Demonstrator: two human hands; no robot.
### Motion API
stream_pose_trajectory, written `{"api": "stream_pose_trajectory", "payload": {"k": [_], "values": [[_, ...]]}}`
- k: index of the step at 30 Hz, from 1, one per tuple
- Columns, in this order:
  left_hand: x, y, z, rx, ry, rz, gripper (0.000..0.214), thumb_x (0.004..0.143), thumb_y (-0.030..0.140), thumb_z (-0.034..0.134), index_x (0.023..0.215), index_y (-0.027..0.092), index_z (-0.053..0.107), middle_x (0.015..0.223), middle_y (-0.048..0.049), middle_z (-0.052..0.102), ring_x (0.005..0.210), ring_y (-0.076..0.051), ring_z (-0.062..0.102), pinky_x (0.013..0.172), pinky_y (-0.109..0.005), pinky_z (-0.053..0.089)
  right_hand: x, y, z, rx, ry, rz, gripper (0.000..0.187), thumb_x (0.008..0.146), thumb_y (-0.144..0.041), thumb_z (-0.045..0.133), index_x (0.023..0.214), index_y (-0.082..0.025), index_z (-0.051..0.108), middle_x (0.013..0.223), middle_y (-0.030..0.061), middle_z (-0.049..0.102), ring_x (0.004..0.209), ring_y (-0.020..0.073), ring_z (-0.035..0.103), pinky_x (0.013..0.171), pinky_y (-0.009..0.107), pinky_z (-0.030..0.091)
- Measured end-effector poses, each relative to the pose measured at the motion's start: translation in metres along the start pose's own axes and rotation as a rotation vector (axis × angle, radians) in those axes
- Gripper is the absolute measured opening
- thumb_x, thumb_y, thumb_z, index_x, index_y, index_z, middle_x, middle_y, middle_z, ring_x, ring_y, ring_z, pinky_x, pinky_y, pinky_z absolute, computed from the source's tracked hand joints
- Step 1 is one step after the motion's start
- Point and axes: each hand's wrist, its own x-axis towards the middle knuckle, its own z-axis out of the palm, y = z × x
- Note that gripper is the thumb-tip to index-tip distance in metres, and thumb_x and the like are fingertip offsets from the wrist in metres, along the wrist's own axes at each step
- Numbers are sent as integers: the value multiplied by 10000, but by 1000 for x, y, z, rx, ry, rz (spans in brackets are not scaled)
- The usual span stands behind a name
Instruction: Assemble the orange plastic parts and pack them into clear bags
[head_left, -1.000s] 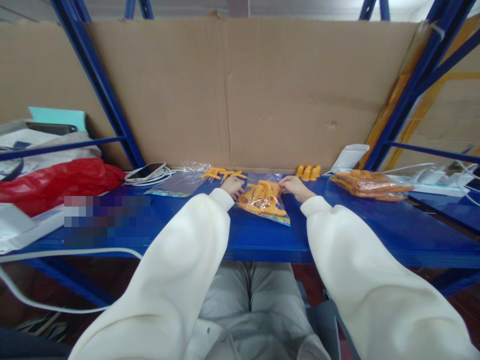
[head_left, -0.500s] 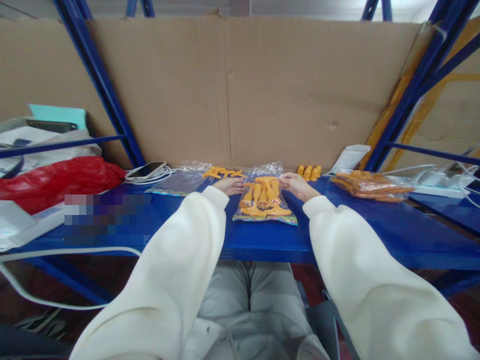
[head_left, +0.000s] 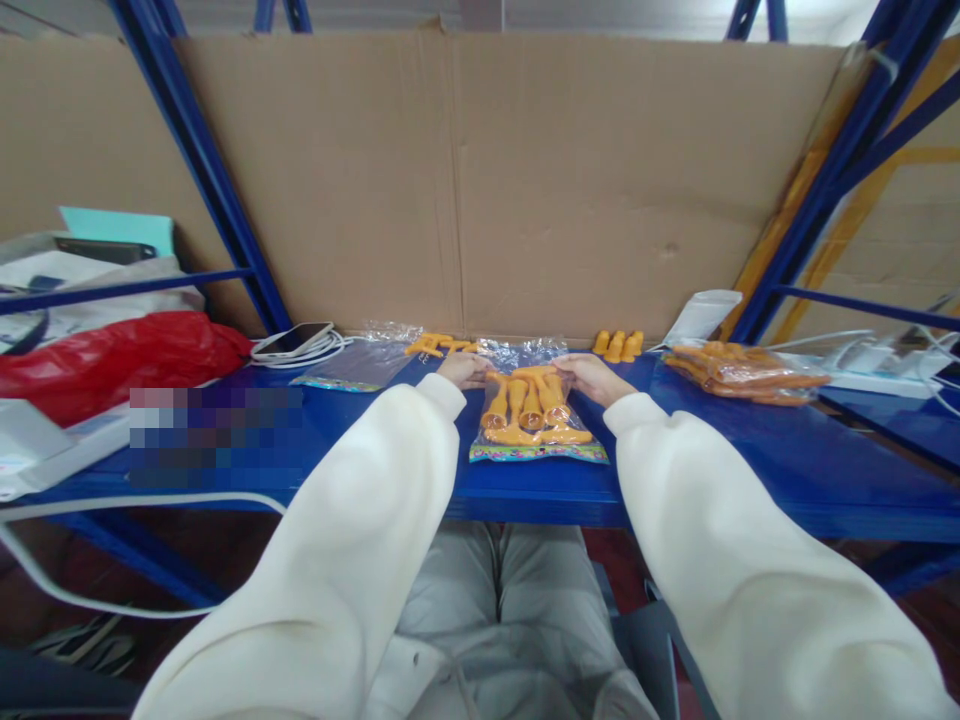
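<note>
A clear plastic bag of orange plastic parts lies on the blue shelf straight in front of me. My left hand is closed on the bag's upper left edge. My right hand is closed on its upper right edge. The bag's colourful bottom strip faces me near the shelf's front edge. Loose orange parts lie just behind my left hand, and three small orange pieces stand behind my right hand.
An empty clear bag and a phone with white cable lie to the left, beyond them a red bag. A pile of filled bags sits at the right. A cardboard sheet backs the shelf.
The bag was tilted and bunched a second ago; both hands have turned it square to me and pulled it flat, nearer the shelf's front edge.
</note>
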Motion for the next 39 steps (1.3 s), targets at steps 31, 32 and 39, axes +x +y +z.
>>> {"api": "stream_pose_trajectory", "payload": {"k": [31,32,39], "values": [[37,-18,-16,276,69,215,111,707,8,691,688,113,661,723,-77,764,783,-203,747,793,-323,604,13,7,-28,-288,-100,-154,70,701,-126,662,673,-191,664,688,51,710,657,141,656,688,272,565],[37,-19,-15,304,73,239,111,711,6,684,683,111,660,707,-74,759,761,-200,742,791,-332,603,13,8,-27,-299,-100,-159,71,691,-122,654,669,-189,655,689,49,711,652,140,655,687,272,564],[37,-19,-18,627,74,497,225,716,-54,559,658,110,702,652,-48,742,711,-185,712,817,-340,582,19,8,-23,-634,-102,-401,213,595,-2,495,576,-182,607,587,-12,653,601,129,622,672,239,531]]}}
